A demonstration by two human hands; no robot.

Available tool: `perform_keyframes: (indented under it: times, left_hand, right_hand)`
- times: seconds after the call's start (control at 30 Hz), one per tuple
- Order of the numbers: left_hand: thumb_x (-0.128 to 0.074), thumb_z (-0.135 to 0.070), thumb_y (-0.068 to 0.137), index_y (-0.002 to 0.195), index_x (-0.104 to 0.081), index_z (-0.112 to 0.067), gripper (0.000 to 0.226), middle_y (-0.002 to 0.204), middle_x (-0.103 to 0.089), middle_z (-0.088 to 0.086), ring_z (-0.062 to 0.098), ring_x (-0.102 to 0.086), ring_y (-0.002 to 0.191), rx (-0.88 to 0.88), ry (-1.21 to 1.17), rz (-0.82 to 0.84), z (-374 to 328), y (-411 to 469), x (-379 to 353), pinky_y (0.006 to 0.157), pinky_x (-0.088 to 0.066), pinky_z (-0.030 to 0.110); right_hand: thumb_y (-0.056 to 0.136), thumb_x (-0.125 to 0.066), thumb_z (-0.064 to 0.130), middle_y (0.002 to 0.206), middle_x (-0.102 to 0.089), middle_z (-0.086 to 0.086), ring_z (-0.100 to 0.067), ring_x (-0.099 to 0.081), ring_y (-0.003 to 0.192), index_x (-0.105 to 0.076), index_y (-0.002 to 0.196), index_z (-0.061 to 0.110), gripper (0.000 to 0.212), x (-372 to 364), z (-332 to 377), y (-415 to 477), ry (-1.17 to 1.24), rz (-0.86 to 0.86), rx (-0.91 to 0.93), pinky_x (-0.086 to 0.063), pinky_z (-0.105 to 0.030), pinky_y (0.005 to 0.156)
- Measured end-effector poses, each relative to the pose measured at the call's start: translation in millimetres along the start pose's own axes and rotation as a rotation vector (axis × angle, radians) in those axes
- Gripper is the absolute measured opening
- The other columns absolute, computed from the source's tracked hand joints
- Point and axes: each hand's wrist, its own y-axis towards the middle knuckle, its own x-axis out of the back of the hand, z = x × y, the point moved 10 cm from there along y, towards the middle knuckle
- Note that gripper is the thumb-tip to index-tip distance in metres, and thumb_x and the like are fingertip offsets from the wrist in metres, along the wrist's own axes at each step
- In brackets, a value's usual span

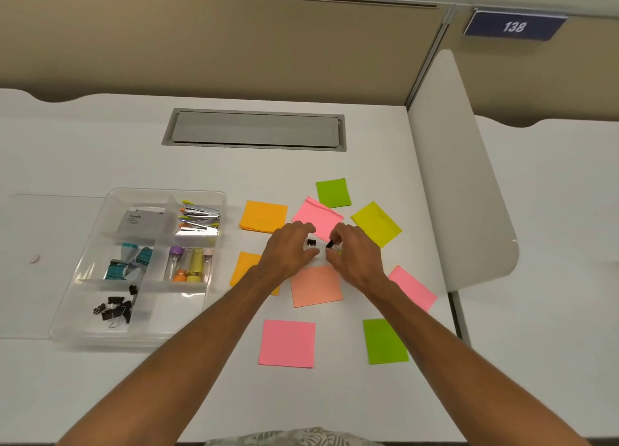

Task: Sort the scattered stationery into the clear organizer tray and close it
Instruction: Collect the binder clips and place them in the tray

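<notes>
The clear organizer tray (100, 328) lies at the left with staplers (199, 219), a staple box (139, 222), glue tubes (189, 264), teal tape rolls (129, 264) and black binder clips (114, 308) in its compartments. Several sticky note pads in pink (287, 343), orange (263, 216), green (333, 192) and yellow (376, 223) are scattered at the centre. My right hand (355, 258) pinches a small black binder clip (330, 244). My left hand (289, 253) hovers with fingers curled around another black binder clip (311, 242) on the desk, apparently not touching it.
A grey cable hatch (254, 129) is set into the white desk behind the notes. A white divider panel (462, 177) bounds the desk on the right. A small pink round object (34, 258) lies at the far left. No lid for the tray shows clearly.
</notes>
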Motion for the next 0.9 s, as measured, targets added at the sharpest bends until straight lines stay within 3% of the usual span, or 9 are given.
perform_keyframes:
  times: [0.13, 0.23, 0.33, 0.47, 0.73, 0.9]
  left_hand:
    - [-0.061, -0.041, 0.090, 0.117, -0.054, -0.014, 0.038, 0.110, -0.060, 0.006, 0.026, -0.058, 0.102, 0.036, 0.168, -0.003, -8.6, 10.6, -9.7, 0.078, -0.049, 0.039]
    - [-0.054, -0.032, 0.093, 0.116, -0.051, -0.013, 0.029, 0.111, -0.059, 0.007, 0.026, -0.058, 0.101, 0.068, 0.269, 0.010, -11.8, 13.2, -16.4, 0.075, -0.048, 0.038]
    - [-0.050, -0.019, 0.094, 0.116, -0.050, -0.011, 0.023, 0.113, -0.056, 0.009, 0.027, -0.055, 0.103, 0.076, 0.280, 0.013, -13.3, 12.5, -20.6, 0.073, -0.043, 0.036]
    - [-0.052, -0.017, 0.090, 0.109, -0.053, -0.011, 0.020, 0.106, -0.059, 0.009, 0.027, -0.056, 0.095, 0.066, 0.253, -0.025, -13.8, 9.6, -15.6, 0.066, -0.037, 0.033]
    - [-0.064, -0.012, 0.070, 0.089, -0.051, -0.012, 0.023, 0.091, -0.052, 0.005, 0.025, -0.052, 0.078, 0.192, -0.148, -0.102, 4.8, -2.6, 14.2, 0.059, -0.036, 0.030]
    - [-0.065, -0.005, 0.065, 0.080, -0.055, -0.007, 0.018, 0.083, -0.061, 0.008, 0.023, -0.053, 0.075, 0.223, -0.329, -0.143, 33.5, -21.1, 45.6, 0.060, -0.042, 0.034]
  right_hand:
    - [0.079, -0.065, 0.031, 0.093, -0.063, 0.006, -0.019, -0.056, 0.093, -0.055, 0.097, 0.023, 0.023, 6.8, -8.8, -6.7, 0.031, -0.019, -0.009, -0.048, -0.035, 0.069]
    - [0.080, -0.065, 0.030, 0.095, -0.063, 0.006, -0.019, -0.055, 0.095, -0.055, 0.097, 0.023, 0.021, 12.2, -14.6, -8.3, 0.053, -0.016, -0.029, -0.048, -0.035, 0.071]
    - [0.080, -0.065, 0.029, 0.096, -0.063, 0.006, -0.020, -0.055, 0.095, -0.056, 0.097, 0.022, 0.021, 17.4, -16.1, -10.2, 0.048, -0.026, -0.026, -0.048, -0.035, 0.071]
    - [0.080, -0.065, 0.029, 0.096, -0.064, 0.007, -0.019, -0.055, 0.094, -0.056, 0.097, 0.021, 0.021, 21.6, -14.3, -12.7, 0.046, -0.039, -0.023, -0.048, -0.035, 0.069]
    - [0.078, -0.065, 0.029, 0.089, -0.064, 0.013, -0.014, -0.056, 0.087, -0.055, 0.094, 0.024, 0.020, 26.6, 2.8, -15.6, 0.102, -0.065, -0.046, -0.046, -0.032, 0.068]
    - [0.076, -0.065, 0.027, 0.084, -0.065, 0.014, -0.013, -0.058, 0.082, -0.056, 0.093, 0.025, 0.020, 17.9, 36.7, -13.5, 0.150, -0.053, -0.038, -0.046, -0.031, 0.064]
